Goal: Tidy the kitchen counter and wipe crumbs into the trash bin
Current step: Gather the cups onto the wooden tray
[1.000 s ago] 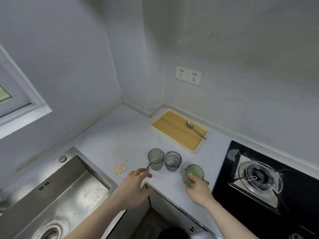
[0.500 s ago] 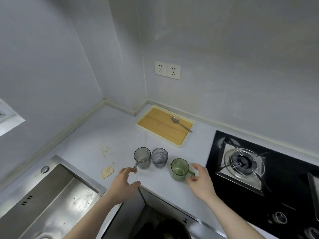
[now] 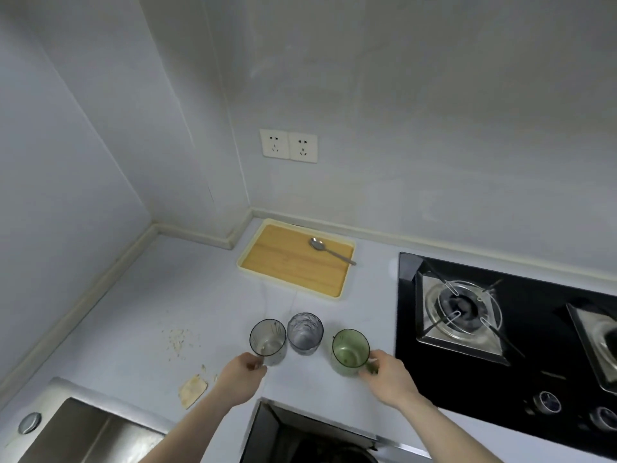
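A: So, hands?
B: Left hand (image 3: 241, 374) is pinching the handle of the clear grey-tinted glass mug (image 3: 268, 341), fingers curled on it. Right hand (image 3: 390, 380) is gripping the handle of the green translucent glass mug (image 3: 350, 351). Both mugs are sitting upright on the pale grey counter (image 3: 160, 295).
A: Between them?
B: Ribbed clear glass tumbler (image 3: 305, 333) is standing just beside the grey mug, apart from the green one.
A: Mess?
B: Scattered crumbs (image 3: 177, 340) are lying left of the mugs, with a tan flat scrap (image 3: 193, 390) nearer the steel sink (image 3: 83, 439).
A: Rest?
B: Metal spoon (image 3: 330, 250) is lying in the wooden tray with cream rim (image 3: 253, 267) by the wall; black gas hob (image 3: 534, 389) is sitting to the right.
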A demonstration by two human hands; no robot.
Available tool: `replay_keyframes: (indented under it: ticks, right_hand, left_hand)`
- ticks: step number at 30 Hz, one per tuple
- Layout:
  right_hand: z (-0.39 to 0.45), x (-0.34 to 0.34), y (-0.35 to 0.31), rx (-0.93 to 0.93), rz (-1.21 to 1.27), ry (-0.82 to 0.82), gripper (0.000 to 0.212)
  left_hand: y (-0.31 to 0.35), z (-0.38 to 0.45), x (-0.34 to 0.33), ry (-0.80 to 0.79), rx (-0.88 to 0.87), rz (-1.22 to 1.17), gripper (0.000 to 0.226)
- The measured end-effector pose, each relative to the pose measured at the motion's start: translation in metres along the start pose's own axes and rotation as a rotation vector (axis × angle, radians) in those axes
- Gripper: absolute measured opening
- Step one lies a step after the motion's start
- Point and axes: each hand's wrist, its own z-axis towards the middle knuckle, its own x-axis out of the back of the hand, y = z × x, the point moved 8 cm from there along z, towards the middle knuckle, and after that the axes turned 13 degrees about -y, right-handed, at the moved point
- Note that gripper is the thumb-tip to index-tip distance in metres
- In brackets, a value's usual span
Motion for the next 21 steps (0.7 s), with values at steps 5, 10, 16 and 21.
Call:
replay_keyframes:
  ticks: [5,10,16,21]
  right_hand:
    - [0.009,-0.015,-0.002,-0.034,0.144,0.037,0.034]
    - [0.016,-0.019,-0.009,-0.044,0.317,0.074,0.036]
    - [0.021,-0.015,-0.017,-0.060,0.354,0.101,0.036]
    - [0.019,-0.004,-0.021,-0.083,0.279,0.119,0.029]
  left_hand:
    - [-0.002,0.017,0.012,-0.035,-0.045,-0.143,0.019]
    - [0.012,0.027,0.053,0.060,-0.099,-0.286,0.017]
    - [0.070,0.061,0.122,0.133,-0.232,-0.457,0.024]
    - [0.120,0.110,0.152,0.075,-0.233,-0.667,0.013]
